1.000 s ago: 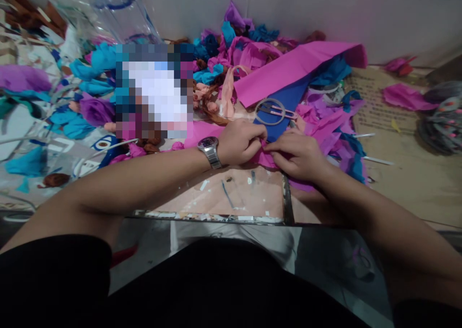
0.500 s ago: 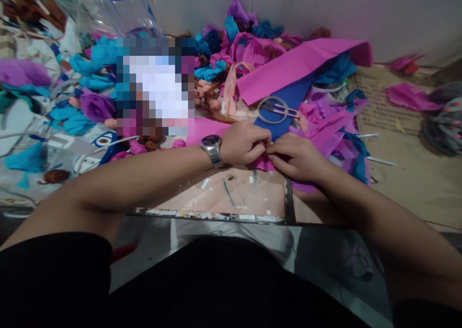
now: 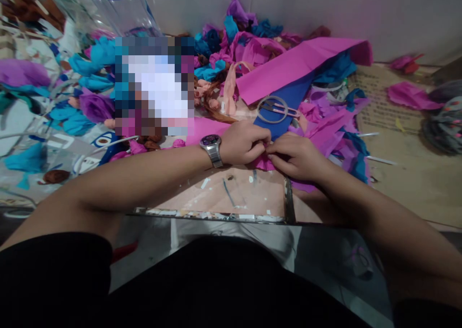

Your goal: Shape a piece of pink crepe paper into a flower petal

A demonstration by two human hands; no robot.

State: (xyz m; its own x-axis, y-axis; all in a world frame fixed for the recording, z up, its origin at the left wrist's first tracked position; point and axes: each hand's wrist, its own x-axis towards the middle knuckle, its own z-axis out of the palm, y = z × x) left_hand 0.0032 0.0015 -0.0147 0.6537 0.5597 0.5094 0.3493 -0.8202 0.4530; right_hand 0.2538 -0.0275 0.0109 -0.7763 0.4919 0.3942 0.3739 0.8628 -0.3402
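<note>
Right there, the left hand, a watch on its wrist, and the right hand meet fingertip to fingertip, both pinched shut on a crumpled piece of pink paper lying on the worktop in front of the person. Just beyond the knuckles, thread snips rest on a blue sheet, partly under a long pink sheet. Farther back, blue and purple paper flowers are heaped against the wall.
</note>
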